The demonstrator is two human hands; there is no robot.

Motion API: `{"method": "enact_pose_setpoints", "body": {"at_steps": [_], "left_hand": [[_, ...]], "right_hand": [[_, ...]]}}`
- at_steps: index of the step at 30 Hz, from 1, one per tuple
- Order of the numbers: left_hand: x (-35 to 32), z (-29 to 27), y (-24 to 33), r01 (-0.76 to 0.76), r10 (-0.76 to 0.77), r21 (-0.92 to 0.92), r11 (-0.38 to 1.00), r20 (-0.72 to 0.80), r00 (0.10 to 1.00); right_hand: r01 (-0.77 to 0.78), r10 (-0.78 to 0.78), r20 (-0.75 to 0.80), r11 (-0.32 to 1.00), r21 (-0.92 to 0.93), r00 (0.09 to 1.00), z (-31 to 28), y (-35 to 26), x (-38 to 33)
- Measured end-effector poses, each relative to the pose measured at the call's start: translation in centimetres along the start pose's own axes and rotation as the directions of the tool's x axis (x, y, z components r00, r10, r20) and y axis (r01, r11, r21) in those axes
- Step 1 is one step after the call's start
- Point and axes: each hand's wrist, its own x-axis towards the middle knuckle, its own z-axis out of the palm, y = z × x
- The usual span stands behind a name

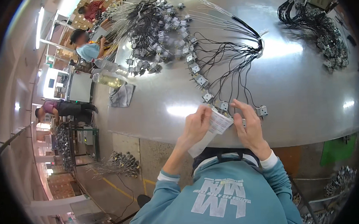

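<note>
My left hand (197, 125) pinches a strip of white labels (220, 123) with small print, its lower end hanging toward my body. My right hand (250, 129) is just to the right of the strip, thumb and fingers apart, holding nothing that I can see. Beyond my hands, small square metal parts (202, 81) on black wires curve along the steel table (303, 106). Their wires gather into a bundle (260, 44), tied near its bend. One metal part (262, 110) sits just past my right fingertips. Another (224, 106) is between my hands, partly covered by them.
A large heap of similar wired parts (156, 37) covers the table's far left; another bundle (331, 45) is at the far right. A grey cloth (122, 94) and a bottle of yellowish liquid (108, 80) are at the left edge. Several people work beyond, to the left.
</note>
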Motion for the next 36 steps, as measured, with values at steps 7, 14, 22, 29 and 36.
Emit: {"method": "enact_pose_setpoints", "body": {"at_steps": [7,14,22,29,36], "left_hand": [[-0.4,1.7,4.7,-0.081,0.045,-0.304,0.949,-0.123,0.991],[-1.0,2.4,3.4,0.058,-0.037,-0.346,0.937,0.067,0.997],[-2.2,2.8,1.6,0.277,-0.251,-0.174,0.945,0.159,0.955],[-3.1,3.2,2.5,0.255,-0.178,-0.454,0.854,0.205,0.962],[-3.8,4.5,1.4,0.230,-0.177,-0.501,0.834,0.151,0.973]], "right_hand": [[-0.167,0.166,0.033,0.934,0.315,0.986,0.4,-2.4,-1.2],[-0.228,0.238,0.000,0.932,0.282,0.971,0.7,-0.7,-3.5],[-0.328,0.310,0.110,0.913,0.244,0.944,1.2,-0.5,-4.7],[-0.383,0.368,0.110,0.899,0.212,0.923,0.9,0.5,-5.2],[-0.408,0.399,0.090,0.905,0.124,0.912,0.3,0.6,-4.8]]}}
